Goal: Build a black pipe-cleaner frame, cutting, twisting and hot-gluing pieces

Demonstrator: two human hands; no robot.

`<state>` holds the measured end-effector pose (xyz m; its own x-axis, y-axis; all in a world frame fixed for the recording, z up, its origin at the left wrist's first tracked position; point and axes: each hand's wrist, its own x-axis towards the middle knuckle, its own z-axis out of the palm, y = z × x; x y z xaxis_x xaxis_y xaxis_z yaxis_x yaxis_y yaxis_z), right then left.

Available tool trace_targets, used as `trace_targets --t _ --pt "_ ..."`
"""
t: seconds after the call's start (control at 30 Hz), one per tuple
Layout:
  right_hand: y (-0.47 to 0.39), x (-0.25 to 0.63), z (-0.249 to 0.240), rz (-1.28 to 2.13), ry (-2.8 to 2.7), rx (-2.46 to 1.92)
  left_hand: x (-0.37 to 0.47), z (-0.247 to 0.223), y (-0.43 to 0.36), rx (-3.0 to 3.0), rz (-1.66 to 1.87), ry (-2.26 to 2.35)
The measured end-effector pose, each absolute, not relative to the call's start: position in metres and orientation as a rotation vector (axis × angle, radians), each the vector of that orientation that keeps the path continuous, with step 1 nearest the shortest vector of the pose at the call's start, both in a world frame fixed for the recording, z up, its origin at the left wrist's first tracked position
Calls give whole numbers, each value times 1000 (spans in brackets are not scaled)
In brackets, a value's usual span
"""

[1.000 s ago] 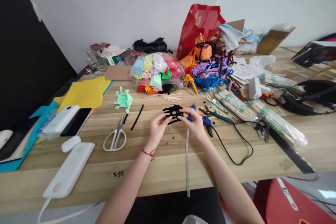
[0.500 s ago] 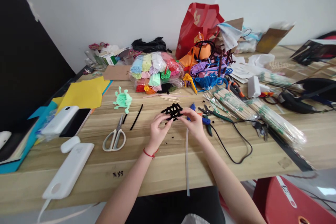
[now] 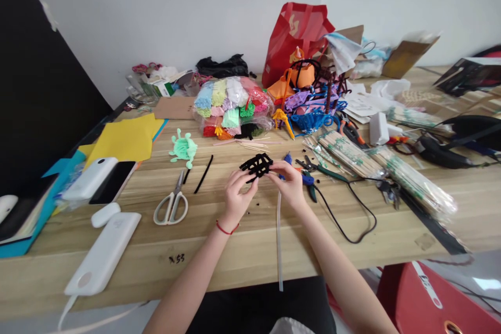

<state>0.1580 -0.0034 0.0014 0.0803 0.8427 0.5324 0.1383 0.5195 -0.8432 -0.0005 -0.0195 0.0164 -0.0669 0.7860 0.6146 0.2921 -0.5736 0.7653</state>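
Black openwork piece (image 3: 256, 166), one, held over the worktop (image 3: 250, 255), well back from its near edge; whether it touches the surface cannot be told. Left hand (image 3: 237, 193): thumb and fingers pinched together on the piece's left, near side; red bracelet (image 3: 226, 233) at wrist. Right hand (image 3: 289, 185): thumb and fingertips closed on its right end. Forearms (image 3: 195, 276): extended across the near edge, converging toward the piece.

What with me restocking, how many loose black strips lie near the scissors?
2: a longer strip right of the scissors, and a shorter strip between it and the scissors. More may be hidden.
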Motion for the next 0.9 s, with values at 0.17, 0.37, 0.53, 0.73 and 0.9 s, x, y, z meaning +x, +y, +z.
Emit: trace_targets --t 0.17,0.37,0.53,0.73,0.9 --pt "-10 158 4 447 -1560 -949 -3 9 -14 1990 1685 1165" --pt "-12 161 2 292 -1810 -1008 -1 -3 -10 1972 1597 1168" --pt "-10 162 2 278 -1780 -960 0 -8 -9 1921 1583 1172" --pt "-8 159 8 372 -1673 -1001 -2 -4 -9 1917 1552 1169" --pt "1 156 6 688 -1231 -949 -2 -6 -8 1802 1559 1249"
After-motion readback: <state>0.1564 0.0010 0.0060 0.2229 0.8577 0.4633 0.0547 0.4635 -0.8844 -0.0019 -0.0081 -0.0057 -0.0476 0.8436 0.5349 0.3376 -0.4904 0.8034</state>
